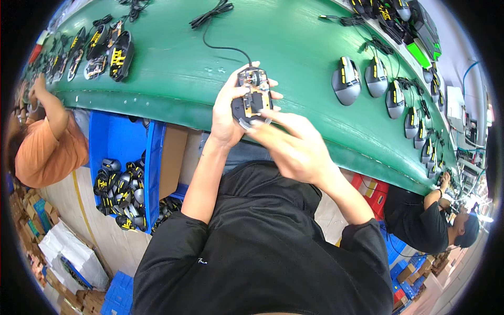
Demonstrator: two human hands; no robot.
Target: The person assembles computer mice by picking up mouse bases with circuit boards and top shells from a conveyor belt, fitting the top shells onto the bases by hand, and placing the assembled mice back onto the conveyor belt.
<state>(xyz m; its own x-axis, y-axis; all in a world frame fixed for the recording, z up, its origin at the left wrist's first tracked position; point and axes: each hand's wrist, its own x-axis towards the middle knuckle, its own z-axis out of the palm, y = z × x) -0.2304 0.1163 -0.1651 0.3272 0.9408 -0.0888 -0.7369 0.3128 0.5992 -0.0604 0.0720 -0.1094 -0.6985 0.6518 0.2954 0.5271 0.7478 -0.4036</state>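
Observation:
An opened computer mouse point(254, 100), its top cover off and its circuit board and scroll wheel bare, lies in my left hand point(226, 121). My left fingers wrap around it from below, with fingertips showing along its right side. A black cable point(228, 48) runs from its front end to a tied bundle on the green table. My right hand point(299, 147) reaches in from the right, its fingertips at the rear end of the mouse. Motion smears those fingers, so whether they pinch something is unclear.
The green table point(294, 47) carries opened mouse halves point(122, 55) at left and grey-black mice point(346, 81) in a row at right. Below its edge, a blue bin point(153, 157) holds mouse shells point(123, 191). People sit at left point(50, 152) and right point(420, 218).

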